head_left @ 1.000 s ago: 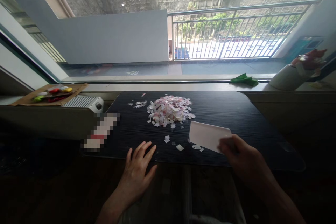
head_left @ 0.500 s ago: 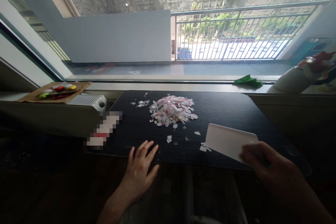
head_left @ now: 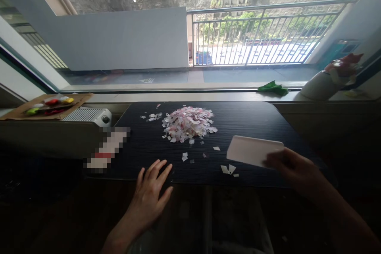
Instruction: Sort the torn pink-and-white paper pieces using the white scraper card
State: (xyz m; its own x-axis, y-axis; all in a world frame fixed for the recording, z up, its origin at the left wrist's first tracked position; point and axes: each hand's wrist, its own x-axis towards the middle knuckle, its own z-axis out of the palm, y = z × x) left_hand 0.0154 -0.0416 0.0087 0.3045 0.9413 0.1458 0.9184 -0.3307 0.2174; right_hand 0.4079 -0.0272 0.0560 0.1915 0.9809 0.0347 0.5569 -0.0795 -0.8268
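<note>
A heap of small white and pinkish paper scraps (head_left: pixel 188 124) lies near the far middle of the dark wood-grain table (head_left: pixel 247 119). My left hand (head_left: pixel 152 186) rests palm down at the near edge, fingers spread, holding nothing. Closed around one end of a flat white plastic scraper (head_left: pixel 253 151) is my right hand (head_left: pixel 290 164); its thumb and fingertips are in shadow. The scraper is tilted over the table's right part. A few white scraps (head_left: pixel 228 170) lie below and left of its edge. Several more loose scraps (head_left: pixel 185 156) are scattered between the heap and my left hand.
Behind the table runs a window sill (head_left: pixel 184 97) with a crumpled green cloth (head_left: pixel 273 88) and a white figurine (head_left: pixel 324 81). At left are a cardboard piece (head_left: pixel 18 112) with colourful items and a white vented box (head_left: pixel 89 116). A pixelated patch covers something at the table's left edge.
My right hand has lifted the scraper slightly, away from the few scraps at its edge, which now show more fully. My left hand stays at the near edge. The whole view has shifted a little.
</note>
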